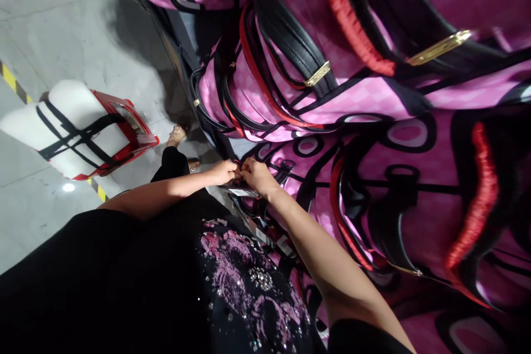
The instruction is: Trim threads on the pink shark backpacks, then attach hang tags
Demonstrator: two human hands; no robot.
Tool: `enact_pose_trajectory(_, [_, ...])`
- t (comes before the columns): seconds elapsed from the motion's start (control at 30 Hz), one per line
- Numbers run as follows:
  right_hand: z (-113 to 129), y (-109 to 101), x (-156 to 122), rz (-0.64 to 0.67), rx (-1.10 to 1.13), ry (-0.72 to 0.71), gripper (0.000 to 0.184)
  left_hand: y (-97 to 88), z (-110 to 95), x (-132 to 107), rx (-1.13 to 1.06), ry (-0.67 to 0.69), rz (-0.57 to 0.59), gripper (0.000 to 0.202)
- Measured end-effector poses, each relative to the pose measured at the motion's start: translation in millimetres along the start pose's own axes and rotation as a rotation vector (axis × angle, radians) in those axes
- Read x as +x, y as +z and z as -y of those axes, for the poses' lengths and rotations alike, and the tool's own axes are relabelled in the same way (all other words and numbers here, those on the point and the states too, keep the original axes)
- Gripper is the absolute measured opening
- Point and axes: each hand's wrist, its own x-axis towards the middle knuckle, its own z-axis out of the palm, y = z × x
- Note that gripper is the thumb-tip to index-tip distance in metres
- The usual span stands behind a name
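My left hand and my right hand meet in front of me, fingers pinched together on a small red and black part at the edge of a pink bag. What exactly they pinch is too small to make out. A flat tag or label lies just under the hands. Pink bags with black straps, red trim and gold clasps are piled to the right and above.
A grey floor with a yellow-black stripe lies at left. On it stands a red case holding white padding crossed by black straps. My feet in sandals show beside the pile. My black, sequinned clothing fills the bottom.
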Motion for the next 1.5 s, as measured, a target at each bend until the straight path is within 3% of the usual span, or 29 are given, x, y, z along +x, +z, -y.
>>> enact_pose_trajectory(0.1, [-1, 1, 0, -0.016, 0.021, -0.007, 0.005, -0.7, 0, 0, 0.069, 0.039, -0.121, 0.015])
enact_pose_trajectory(0.23, [-2, 2, 1, -0.018, 0.043, -0.014, 0.005, -1.5, -1, 0, 0.088, 0.050, 0.000, 0.010])
enact_pose_trajectory(0.37, [-1, 2, 1, -0.029, 0.041, -0.006, 0.006, -4.3, -3, -2, 0.173, 0.070, -0.122, 0.012])
enact_pose_trajectory(0.5, [0, 3, 0, -0.026, 0.097, -0.002, 0.007, -7.1, -4, -5, 0.025, 0.031, 0.016, 0.010])
enact_pose_trajectory(0.67, [-1, 6, 0, -0.038, 0.082, -0.013, 0.009, -6.7, -5, -8, 0.259, 0.091, -0.137, 0.014])
enact_pose_trajectory(0.8, [-1, 10, 0, -0.065, 0.106, -0.020, 0.009, -5.9, -8, -9, 0.256, 0.076, -0.030, 0.012])
enact_pose_trajectory(0.97, [-1, 15, -3, -0.160, 0.165, -0.006, 0.007, -10.7, -14, -13, 0.411, 0.097, -0.179, 0.016])
enact_pose_trajectory(1.1, [-1, 25, -8, -0.229, 0.271, 0.017, 0.005, -16.9, -12, -13, 0.384, 0.133, -0.025, 0.015])
enact_pose_trajectory(1.23, [1, 38, -15, -0.315, 0.327, -0.003, 0.010, -20.9, -10, -14, 0.481, 0.140, -0.169, 0.013])
enact_pose_trajectory(1.4, [2, 53, -22, -0.413, 0.472, 0.042, 0.009, -24.3, -10, -15, 0.493, 0.208, 0.029, 0.017])
enact_pose_trajectory(1.5, [1, 63, -24, -0.483, 0.557, 0.042, 0.010, -25.0, -11, -15, 0.615, 0.222, -0.084, 0.019])
